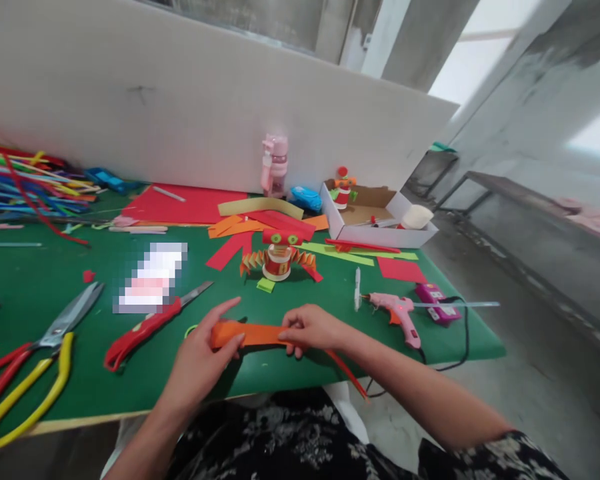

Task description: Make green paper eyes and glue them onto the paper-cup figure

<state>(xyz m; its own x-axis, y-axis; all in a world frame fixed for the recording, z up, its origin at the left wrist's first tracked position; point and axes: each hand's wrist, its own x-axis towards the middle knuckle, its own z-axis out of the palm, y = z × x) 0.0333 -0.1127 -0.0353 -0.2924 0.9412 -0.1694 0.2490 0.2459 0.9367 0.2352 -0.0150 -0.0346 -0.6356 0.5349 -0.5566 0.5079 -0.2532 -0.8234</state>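
Observation:
An orange paper strip (257, 334) is stretched between my two hands above the green table's front part. My left hand (205, 353) holds its left end between thumb and fingers, with the index finger pointing out. My right hand (310, 328) pinches the strip farther right, and a thin orange-red length hangs beyond it over the table edge. Just behind stands a small paper figure (279, 260) with a red top, green eyes and pleated orange arms. A bright green folded paper piece (266, 285) lies at its base.
Scissors (63, 327) and a red-handled knife (145, 330) lie left. A pink glue gun (400, 312) with its cord and a purple box (439, 305) are right. Behind are paper strips (230, 248), a pink bottle (276, 163), a white open box (380, 235) and pipe cleaners (35, 187).

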